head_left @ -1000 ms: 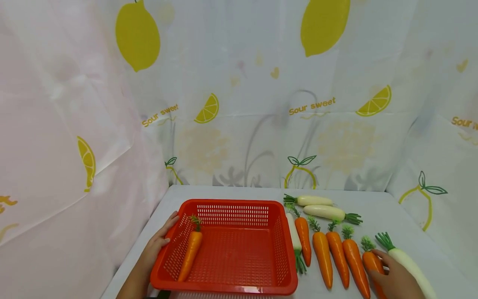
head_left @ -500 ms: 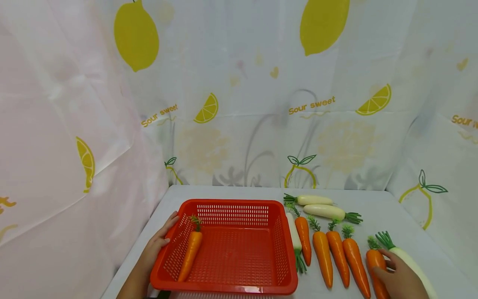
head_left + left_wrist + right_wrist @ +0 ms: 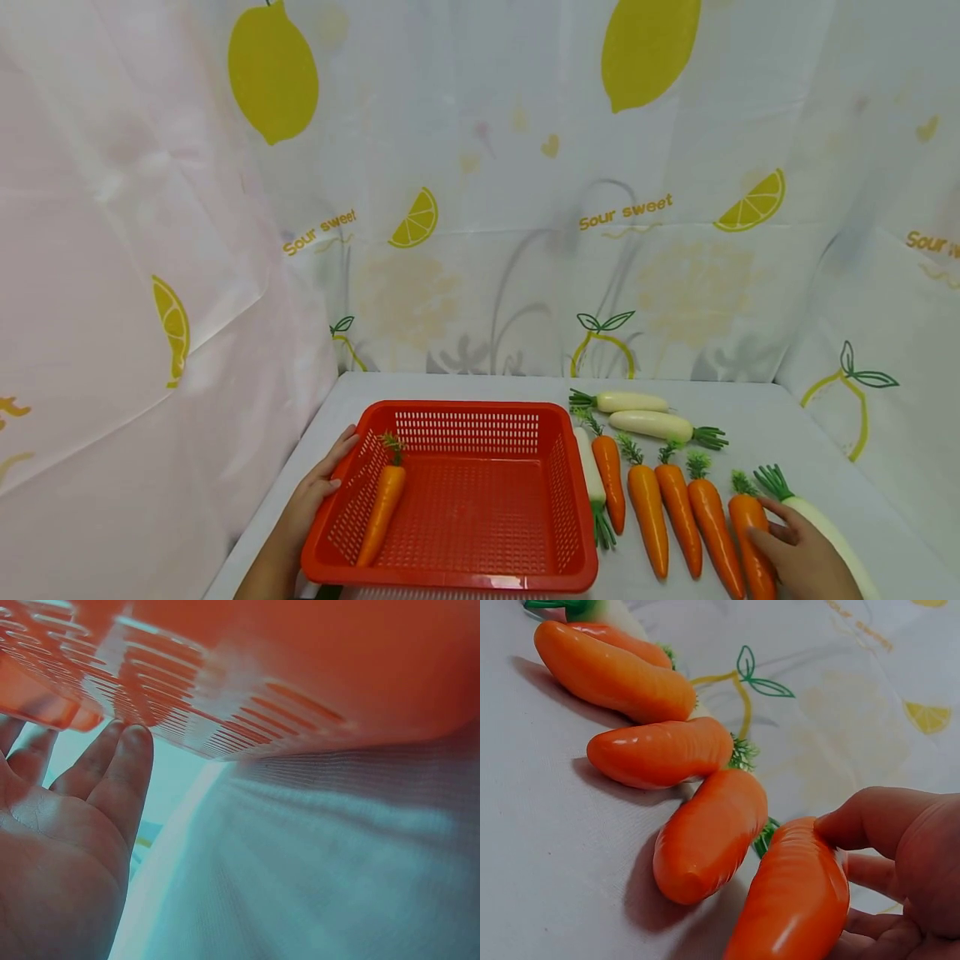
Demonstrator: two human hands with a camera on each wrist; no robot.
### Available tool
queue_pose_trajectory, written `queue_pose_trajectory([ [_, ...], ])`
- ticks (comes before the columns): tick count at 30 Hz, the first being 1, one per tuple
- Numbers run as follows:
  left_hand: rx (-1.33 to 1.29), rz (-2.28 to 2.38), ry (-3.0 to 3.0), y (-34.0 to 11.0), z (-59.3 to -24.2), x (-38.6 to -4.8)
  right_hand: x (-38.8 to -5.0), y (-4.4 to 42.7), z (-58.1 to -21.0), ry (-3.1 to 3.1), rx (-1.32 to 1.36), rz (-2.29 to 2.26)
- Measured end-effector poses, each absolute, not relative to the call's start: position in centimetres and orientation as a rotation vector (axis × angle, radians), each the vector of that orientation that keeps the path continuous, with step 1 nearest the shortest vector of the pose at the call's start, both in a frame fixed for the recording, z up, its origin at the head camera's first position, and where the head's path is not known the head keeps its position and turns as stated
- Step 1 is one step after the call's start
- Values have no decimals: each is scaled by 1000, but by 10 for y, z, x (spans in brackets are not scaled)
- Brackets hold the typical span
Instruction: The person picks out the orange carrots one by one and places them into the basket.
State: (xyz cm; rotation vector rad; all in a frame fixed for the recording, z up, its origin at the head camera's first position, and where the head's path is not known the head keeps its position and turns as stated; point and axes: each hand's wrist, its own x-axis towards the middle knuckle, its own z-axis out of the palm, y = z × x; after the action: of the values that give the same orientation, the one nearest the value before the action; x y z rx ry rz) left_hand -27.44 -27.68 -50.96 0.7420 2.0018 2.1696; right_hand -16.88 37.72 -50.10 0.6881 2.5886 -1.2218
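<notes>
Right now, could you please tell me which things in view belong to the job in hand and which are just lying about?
Seemingly in the job:
red basket, against which the left hand rests
held carrot, in the right hand
carrot inside the basket
probably the four other carrots

Apparently just there:
four white radishes, none in the basket
lemon-print cloth behind

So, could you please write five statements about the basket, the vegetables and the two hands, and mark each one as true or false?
1. The red basket holds one carrot. True.
2. The left hand reaches inside the red basket. False: it touches the outer left side.
3. The right hand holds the rightmost carrot. True.
4. One of the white radishes lies in the red basket. False: all four in view are outside it.
5. Only three carrots are outside the red basket. False: there are five.
</notes>
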Motion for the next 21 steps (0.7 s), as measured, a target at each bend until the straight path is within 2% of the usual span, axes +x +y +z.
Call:
queue_pose_trajectory([
  [12,859,2175,1957,-280,-515,-275,-171,367,-498,2499,732,-1488],
  [21,768,2196,1958,-277,-511,-274,-171,353,-482,2440,731,-1611],
])
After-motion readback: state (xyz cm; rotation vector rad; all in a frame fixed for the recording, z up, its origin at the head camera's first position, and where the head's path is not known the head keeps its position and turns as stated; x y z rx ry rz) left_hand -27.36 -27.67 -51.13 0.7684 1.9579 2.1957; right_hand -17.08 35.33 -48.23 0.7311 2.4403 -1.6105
